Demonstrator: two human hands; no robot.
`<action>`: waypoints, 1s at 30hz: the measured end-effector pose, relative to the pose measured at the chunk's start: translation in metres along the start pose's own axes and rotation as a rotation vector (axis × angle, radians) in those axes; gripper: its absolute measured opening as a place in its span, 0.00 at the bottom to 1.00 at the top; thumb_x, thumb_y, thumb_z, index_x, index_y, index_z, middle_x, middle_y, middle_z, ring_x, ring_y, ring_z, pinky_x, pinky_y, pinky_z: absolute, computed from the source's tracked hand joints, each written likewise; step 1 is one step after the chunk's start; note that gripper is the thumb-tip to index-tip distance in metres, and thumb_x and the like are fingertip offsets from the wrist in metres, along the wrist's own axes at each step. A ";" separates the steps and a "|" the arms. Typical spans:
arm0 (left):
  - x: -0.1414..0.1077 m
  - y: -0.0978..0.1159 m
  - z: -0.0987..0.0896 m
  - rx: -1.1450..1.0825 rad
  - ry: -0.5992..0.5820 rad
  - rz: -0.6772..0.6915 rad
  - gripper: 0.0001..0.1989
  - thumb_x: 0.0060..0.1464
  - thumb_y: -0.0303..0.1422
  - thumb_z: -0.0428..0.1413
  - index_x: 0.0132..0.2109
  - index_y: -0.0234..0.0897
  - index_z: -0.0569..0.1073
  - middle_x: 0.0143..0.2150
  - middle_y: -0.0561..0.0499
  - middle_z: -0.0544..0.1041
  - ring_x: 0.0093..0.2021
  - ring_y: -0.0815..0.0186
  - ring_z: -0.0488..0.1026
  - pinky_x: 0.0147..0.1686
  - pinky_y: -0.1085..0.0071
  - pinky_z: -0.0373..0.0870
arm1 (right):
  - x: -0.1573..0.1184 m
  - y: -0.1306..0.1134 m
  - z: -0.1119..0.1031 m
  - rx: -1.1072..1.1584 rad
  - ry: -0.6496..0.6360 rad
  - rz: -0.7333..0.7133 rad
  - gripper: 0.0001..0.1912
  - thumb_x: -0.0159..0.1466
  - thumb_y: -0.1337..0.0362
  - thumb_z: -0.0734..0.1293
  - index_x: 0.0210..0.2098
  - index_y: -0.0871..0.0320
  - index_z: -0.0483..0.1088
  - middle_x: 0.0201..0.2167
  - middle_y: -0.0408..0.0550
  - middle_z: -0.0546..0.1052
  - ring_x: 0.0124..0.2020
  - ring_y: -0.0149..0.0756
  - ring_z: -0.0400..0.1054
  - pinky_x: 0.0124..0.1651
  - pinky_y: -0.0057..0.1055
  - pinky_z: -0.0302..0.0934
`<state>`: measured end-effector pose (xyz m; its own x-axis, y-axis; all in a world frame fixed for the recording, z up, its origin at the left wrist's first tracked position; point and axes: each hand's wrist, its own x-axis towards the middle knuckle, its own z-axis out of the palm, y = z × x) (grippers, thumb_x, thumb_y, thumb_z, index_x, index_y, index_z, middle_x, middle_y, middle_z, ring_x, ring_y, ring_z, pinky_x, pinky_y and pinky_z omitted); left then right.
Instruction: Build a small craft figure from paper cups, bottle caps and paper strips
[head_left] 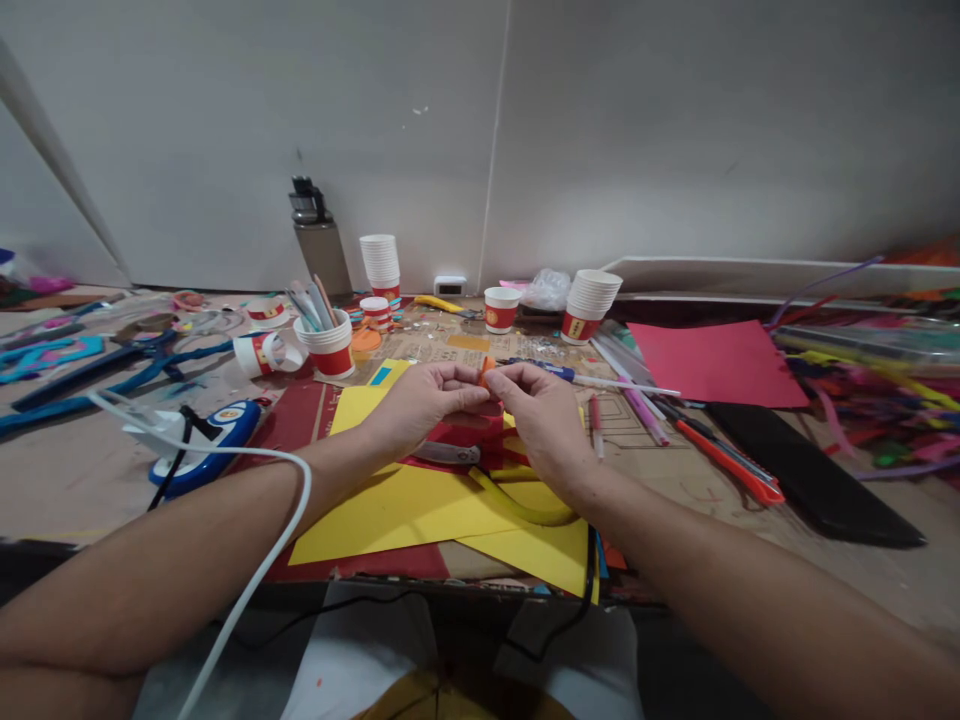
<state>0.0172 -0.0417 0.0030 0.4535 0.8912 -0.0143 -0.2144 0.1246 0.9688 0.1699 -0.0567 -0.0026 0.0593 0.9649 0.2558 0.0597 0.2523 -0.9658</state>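
My left hand (427, 405) and my right hand (546, 425) meet over the middle of the table. Their thumbs and fingertips are pinched on a small orange piece (487, 368), perhaps paper; its full shape is hidden by the fingers. Beneath them lie yellow sheets (375, 515) and a red piece (491, 440). A pale, slim object (448, 453) rests on the red piece, below my left hand. A curved yellow strip (525, 510) lies under my right wrist. Just beyond my right hand is a blue object (555, 371) with a white stick (630, 384) beside it.
A cup of pencils (330, 350), a tipped cup (259, 354) and stacked paper cups (589, 305) stand around. To the right lie a red utility knife (731, 462), a black phone-like slab (817, 480) and a red sheet (716, 362). A white cable (300, 500) crosses my left forearm.
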 end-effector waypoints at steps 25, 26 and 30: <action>-0.005 0.005 -0.001 0.108 -0.030 0.046 0.15 0.47 0.37 0.65 0.40 0.32 0.76 0.34 0.46 0.81 0.34 0.66 0.80 0.40 0.70 0.76 | 0.000 -0.011 -0.007 -0.162 -0.092 -0.109 0.10 0.57 0.58 0.69 0.35 0.58 0.71 0.34 0.46 0.75 0.33 0.32 0.66 0.36 0.30 0.62; -0.006 0.005 -0.001 0.118 -0.030 0.044 0.15 0.47 0.37 0.65 0.40 0.32 0.76 0.33 0.47 0.81 0.34 0.65 0.80 0.41 0.70 0.76 | 0.000 -0.012 -0.007 -0.158 -0.085 -0.112 0.10 0.57 0.58 0.70 0.34 0.58 0.71 0.33 0.46 0.75 0.33 0.32 0.66 0.36 0.30 0.62; -0.007 0.006 0.001 0.156 -0.028 0.060 0.14 0.47 0.36 0.65 0.39 0.32 0.77 0.34 0.47 0.82 0.35 0.66 0.80 0.41 0.70 0.76 | 0.000 -0.013 -0.007 -0.129 -0.078 -0.109 0.09 0.56 0.59 0.70 0.31 0.58 0.71 0.31 0.45 0.74 0.32 0.32 0.67 0.36 0.30 0.62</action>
<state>0.0139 -0.0478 0.0093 0.4686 0.8820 0.0497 -0.1063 0.0004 0.9943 0.1759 -0.0605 0.0098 -0.0317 0.9363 0.3498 0.1892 0.3493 -0.9177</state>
